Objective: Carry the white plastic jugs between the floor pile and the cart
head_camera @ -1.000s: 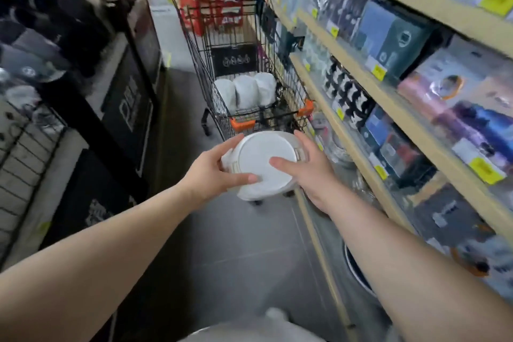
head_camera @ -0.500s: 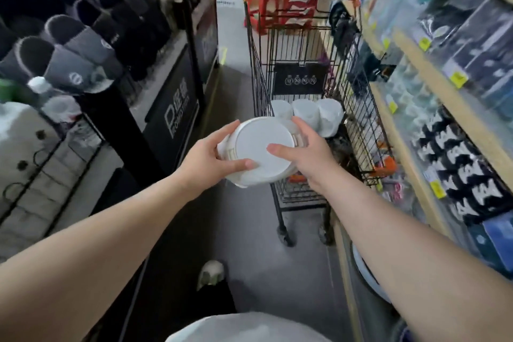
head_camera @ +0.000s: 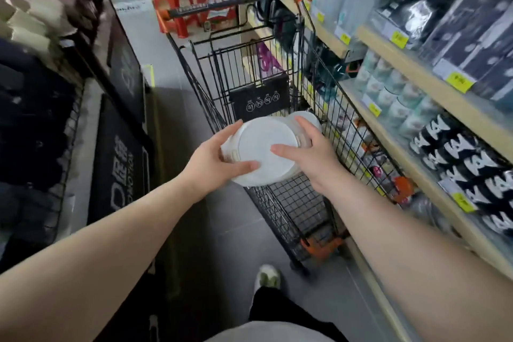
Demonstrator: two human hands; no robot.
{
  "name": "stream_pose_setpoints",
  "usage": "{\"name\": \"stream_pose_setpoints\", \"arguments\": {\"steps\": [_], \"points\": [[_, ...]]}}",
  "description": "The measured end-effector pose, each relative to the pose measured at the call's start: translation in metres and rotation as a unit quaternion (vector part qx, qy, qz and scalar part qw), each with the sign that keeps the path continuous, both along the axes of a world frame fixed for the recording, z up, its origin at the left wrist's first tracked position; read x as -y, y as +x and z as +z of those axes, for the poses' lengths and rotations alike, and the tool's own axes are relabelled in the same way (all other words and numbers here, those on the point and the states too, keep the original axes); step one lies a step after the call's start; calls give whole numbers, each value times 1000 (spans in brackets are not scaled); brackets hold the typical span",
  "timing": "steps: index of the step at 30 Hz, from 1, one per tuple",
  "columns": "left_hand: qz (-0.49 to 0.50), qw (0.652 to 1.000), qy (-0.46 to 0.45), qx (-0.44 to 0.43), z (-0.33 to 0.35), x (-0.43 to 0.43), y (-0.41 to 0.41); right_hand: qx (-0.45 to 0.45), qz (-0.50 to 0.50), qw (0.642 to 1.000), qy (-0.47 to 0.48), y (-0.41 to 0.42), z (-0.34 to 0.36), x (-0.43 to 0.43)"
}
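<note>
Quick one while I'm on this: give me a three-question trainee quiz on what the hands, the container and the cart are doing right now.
1. True or false: the left hand and the right hand both hold the round white-lidded container.
2. Multiple choice: the container is held (A) on the shelf at right, (B) above the near end of the black wire shopping cart, (C) on the floor.
3. Fill in: the cart's corner bumpers and handle ends are coloured ____.

Key:
1. True; each thumb lies on the lid, the fingers round the sides.
2. B.
3. Orange, as on the corner bumper.
</note>
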State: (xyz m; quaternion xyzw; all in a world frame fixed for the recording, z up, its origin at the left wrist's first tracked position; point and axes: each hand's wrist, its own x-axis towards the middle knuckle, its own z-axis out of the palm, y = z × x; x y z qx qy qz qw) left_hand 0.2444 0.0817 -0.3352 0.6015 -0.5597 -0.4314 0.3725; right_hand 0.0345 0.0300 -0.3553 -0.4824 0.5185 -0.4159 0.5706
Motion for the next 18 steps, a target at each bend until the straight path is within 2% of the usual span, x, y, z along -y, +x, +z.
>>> {"name": "stream_pose_setpoints", "arguments": {"steps": [10,14,18], "points": [[-141,986,84,28,-42,183,-45,-3,-140,988,66,-48,-43,121],[-226,965,124,45,-60,238,-69,17,-210,974,87,-66,-60,140],[-320,934,139,78,-82,291,-100,27,-309,944,116,-80,-81,151]]}}
